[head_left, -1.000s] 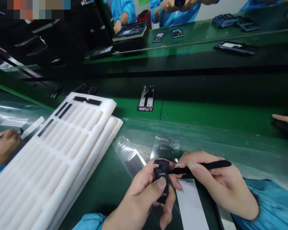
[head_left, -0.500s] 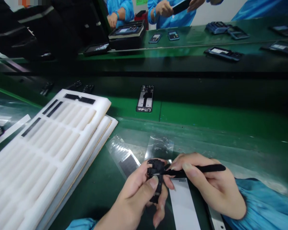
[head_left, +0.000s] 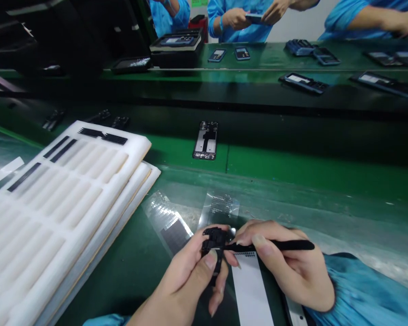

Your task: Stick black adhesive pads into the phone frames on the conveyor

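My left hand (head_left: 193, 271) is closed around a small black phone part (head_left: 213, 239), with the thumb pressed on its face and a narrow strip running down between the fingers. In my right hand (head_left: 282, 258) is a pair of black tweezers (head_left: 294, 245), held like a pen. Their tip points left and meets the black part, though the exact contact is too small to make out. Beneath the hands lies a white sheet with black dots (head_left: 253, 290). Two clear plastic sheets (head_left: 168, 222) with small stickers lie just beyond.
Stacked white foam trays (head_left: 119, 181) with slots and a few black strips fill the left side. A phone frame (head_left: 206, 140) lies on the green bench ahead. Several phones (head_left: 304, 83) rest on the raised shelf, where co-workers in blue sleeves (head_left: 221, 20) handle devices.
My view has shifted slightly, so the trays and hands appear further left. Both hands keep their grip, tweezers still at the black part. Across the bench, a co-worker's hands have come into view at right.
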A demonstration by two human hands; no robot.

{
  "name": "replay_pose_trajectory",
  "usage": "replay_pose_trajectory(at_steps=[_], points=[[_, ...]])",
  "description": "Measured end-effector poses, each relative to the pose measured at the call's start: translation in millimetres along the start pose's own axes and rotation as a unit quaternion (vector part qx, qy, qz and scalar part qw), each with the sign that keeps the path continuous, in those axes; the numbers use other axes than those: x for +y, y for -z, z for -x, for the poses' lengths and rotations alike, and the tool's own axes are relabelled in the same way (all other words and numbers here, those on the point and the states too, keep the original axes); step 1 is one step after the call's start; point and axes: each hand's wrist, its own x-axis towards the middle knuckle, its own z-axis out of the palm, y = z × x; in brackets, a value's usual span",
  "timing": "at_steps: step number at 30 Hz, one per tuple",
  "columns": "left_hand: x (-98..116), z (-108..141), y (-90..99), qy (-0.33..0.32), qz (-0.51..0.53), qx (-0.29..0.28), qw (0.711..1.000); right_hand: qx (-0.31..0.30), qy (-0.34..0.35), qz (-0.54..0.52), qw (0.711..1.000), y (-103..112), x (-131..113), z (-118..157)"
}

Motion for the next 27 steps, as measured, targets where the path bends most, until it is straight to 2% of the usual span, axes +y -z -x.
replay_pose_trajectory(at_steps=[4, 7, 10, 12, 13, 14, 15, 18, 19, 20, 21, 23, 27], points=[[-1, -3, 1.2, -0.005, 0.007, -0.002, 1.000, 0.000, 0.021, 0.007, 1.000, -2, 0, 0], [-2, -5, 1.2, -0.015, -0.005, 0.015, 1.000, 0.019, 0.022, 0.031, 0.999, 7, -2, -4], [-7, -4, 3.7, -0.042, -0.126, 0.064, 0.989, 0.091, -0.056, 0.075, 0.991, 25, -2, -5], [-12, -2, 7.7, -0.078, -0.268, 0.084, 0.957, 0.112, -0.115, 0.090, 0.983, 35, 1, 3], [-15, -2, 10.0, -0.106, -0.351, 0.076, 0.927, 0.101, -0.136, 0.090, 0.981, 38, 3, 10], [-17, -1, 12.1, -0.144, -0.440, 0.056, 0.884, 0.081, -0.151, 0.086, 0.981, 39, 6, 19], [-20, -1, 13.8, -0.192, -0.529, 0.029, 0.826, 0.058, -0.159, 0.081, 0.982, 38, 9, 29], [-28, -2, 15.4, -0.318, -0.732, -0.040, 0.601, 0.006, -0.147, 0.079, 0.986, 34, 18, 57], [-30, -2, 14.9, -0.333, -0.771, -0.053, 0.540, -0.005, -0.136, 0.082, 0.987, 32, 21, 64], [-33, -2, 14.2, -0.335, -0.797, -0.061, 0.498, -0.015, -0.124, 0.086, 0.988, 31, 23, 69], [-35, -2, 13.4, -0.327, -0.816, -0.068, 0.472, -0.022, -0.113, 0.088, 0.989, 31, 24, 72], [-40, -2, 12.3, -0.311, -0.834, -0.078, 0.450, -0.029, -0.097, 0.088, 0.991, 31, 26, 73], [-46, 0, 11.9, -0.287, -0.841, -0.085, 0.451, -0.046, -0.076, 0.100, 0.991, 32, 28, 69]])
